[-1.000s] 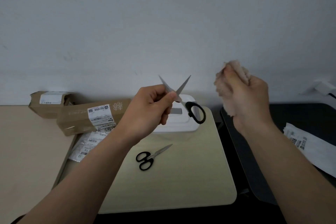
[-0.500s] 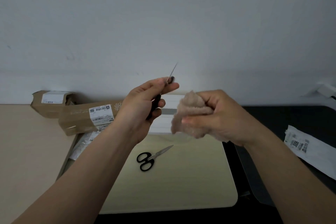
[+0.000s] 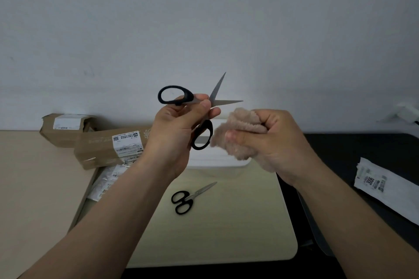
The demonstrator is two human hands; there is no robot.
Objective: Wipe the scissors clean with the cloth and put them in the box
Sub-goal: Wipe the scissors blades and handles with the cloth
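Observation:
My left hand [image 3: 179,129] pinches a pair of black-handled scissors [image 3: 217,90] near the pivot, held up in the air with the blades spread and pointing up and to the right. My right hand [image 3: 272,142] grips a bunched beige cloth [image 3: 235,136] just right of the lower handle loop, below the blades. A second pair of black-handled scissors [image 3: 190,197] lies closed on the pale mat [image 3: 226,233]. The white box [image 3: 217,161] stands behind my hands at the mat's far edge, mostly hidden.
Brown cardboard packages [image 3: 106,145] with shipping labels lie at the left, with plastic packets [image 3: 106,183] below them. A white labelled bag [image 3: 385,186] rests on the dark surface at the right. A wall rises behind the table.
My left hand has turned the scissors so both handles and the spread blades show. My right hand with the cloth has shifted slightly right, away from the blades.

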